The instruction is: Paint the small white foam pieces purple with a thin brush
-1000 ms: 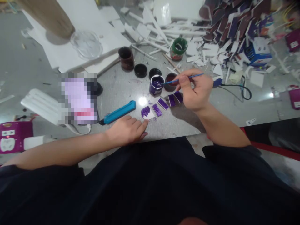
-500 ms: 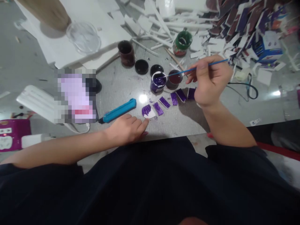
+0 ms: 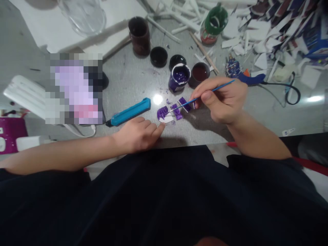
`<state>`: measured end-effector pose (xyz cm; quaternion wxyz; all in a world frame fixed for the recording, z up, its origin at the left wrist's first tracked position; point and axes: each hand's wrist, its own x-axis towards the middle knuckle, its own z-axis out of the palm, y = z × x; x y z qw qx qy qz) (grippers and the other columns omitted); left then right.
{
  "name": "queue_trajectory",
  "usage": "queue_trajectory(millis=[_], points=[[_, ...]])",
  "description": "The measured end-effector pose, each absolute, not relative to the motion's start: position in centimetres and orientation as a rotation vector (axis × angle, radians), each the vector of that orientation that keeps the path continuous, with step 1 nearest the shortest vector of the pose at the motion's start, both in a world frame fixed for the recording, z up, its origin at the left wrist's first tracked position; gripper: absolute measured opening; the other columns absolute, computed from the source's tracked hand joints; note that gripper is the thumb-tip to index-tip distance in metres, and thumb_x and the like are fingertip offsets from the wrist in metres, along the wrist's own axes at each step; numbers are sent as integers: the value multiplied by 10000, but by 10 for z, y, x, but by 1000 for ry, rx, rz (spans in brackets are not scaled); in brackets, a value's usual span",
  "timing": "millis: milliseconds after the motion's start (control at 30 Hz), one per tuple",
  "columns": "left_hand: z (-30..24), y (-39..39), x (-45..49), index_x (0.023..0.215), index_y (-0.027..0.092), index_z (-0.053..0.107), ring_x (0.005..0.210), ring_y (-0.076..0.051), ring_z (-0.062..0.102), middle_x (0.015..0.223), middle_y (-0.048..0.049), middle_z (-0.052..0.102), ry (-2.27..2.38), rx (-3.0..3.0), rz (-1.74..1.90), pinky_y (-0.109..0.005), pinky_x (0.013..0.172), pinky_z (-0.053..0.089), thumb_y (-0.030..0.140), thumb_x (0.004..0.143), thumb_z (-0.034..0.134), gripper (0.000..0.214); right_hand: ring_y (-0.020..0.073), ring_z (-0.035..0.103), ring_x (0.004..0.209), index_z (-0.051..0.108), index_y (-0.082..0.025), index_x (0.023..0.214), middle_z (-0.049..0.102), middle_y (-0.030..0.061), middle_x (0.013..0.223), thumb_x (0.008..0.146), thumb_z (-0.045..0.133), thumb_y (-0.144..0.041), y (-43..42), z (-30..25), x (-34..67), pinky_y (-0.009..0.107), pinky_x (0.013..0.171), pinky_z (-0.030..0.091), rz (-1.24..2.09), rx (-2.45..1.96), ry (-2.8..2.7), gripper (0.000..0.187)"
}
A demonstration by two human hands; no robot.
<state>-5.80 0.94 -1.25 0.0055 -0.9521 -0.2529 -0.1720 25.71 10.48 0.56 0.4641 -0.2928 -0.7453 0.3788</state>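
A thin paintbrush (image 3: 191, 101) with a blue handle is pinched in my right hand (image 3: 221, 99). Its tip touches a small rounded white piece (image 3: 167, 118), whose upper left part is covered in wet purple paint. My left hand (image 3: 140, 134) rests low on the table with the index finger stretched to that piece's lower edge and the other fingers loosely bent. Purple-painted strips (image 3: 176, 111) lie just right of the piece, partly hidden by my right hand. Behind them stands an uncapped jar of purple paint (image 3: 179, 78).
A blue utility knife (image 3: 130, 112) lies left of the piece. Dark jars (image 3: 139, 36), a black lid (image 3: 159, 57) and a green jar (image 3: 214, 24) stand farther back. White scraps (image 3: 256, 32) and a blue-handled tool (image 3: 252, 78) with a cord lie right; a blurred phone (image 3: 77, 92), left.
My right hand has brought the brush from the purple paint jar down and left onto the white piece. The left hand stays by the piece. The view has shifted slightly.
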Motion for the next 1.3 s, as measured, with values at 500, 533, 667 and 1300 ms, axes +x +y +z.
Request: queue_trajectory(millis=[500, 533, 667, 1300], points=[[-16, 10, -64, 1456, 137, 785, 696, -219, 705, 817, -17, 762, -821, -3056, -509, -367, 638, 549, 318, 1173, 672, 355, 150, 726, 599, 907, -304, 1025, 840, 1, 808, 1162, 755, -546, 108, -3, 259, 342, 571, 531, 968, -737, -1948, 318], [-16, 10, -63, 1445, 135, 789, 689, -219, 701, 810, -16, 758, -812, -3046, -511, -367, 631, 545, 316, 1175, 665, 347, 157, 721, 598, 908, -305, 1022, 842, 5, 812, 1159, 754, -572, 108, -3, 259, 351, 567, 531, 959, -753, -1924, 338], [-14, 10, -61, 1370, 132, 801, 649, -205, 673, 777, -4, 738, -778, -2989, -501, -360, 612, 502, 288, 1208, 602, 301, 169, 712, 603, 910, -312, 1032, 843, 10, 820, 1154, 751, -604, 107, -2, 260, 364, 562, 531, 967, -792, -1948, 354], [-9, 11, -58, 1345, 131, 764, 636, -184, 663, 767, 14, 713, -715, -2909, -501, -347, 592, 501, 289, 1212, 621, 250, 111, 748, 623, 878, -256, 1044, 818, -8, 767, 1170, 770, -437, 112, 6, 264, 269, 590, 552, 1011, -660, -2030, 245]])
